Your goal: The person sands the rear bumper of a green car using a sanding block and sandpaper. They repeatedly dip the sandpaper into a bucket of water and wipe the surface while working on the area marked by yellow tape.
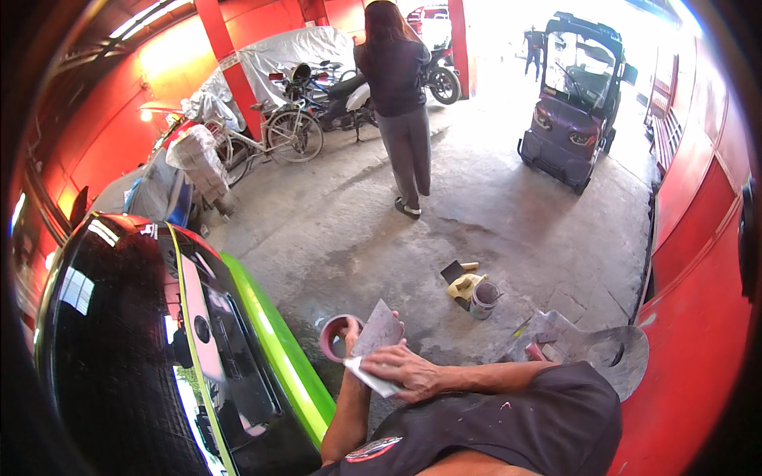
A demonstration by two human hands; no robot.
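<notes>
I see the right forearm (pixel 494 378) held nearly level, the right hand (pixel 406 370) back uppermost, fingers pointing left; the left forearm (pixel 347 416) rises steeply, its left hand (pixel 351 336) (partly hidden, I'll admit) curled close by.

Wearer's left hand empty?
No: the left hand holds a flat grey plate, with the thumb near one edge and fingers showing at the opposite one.
</notes>
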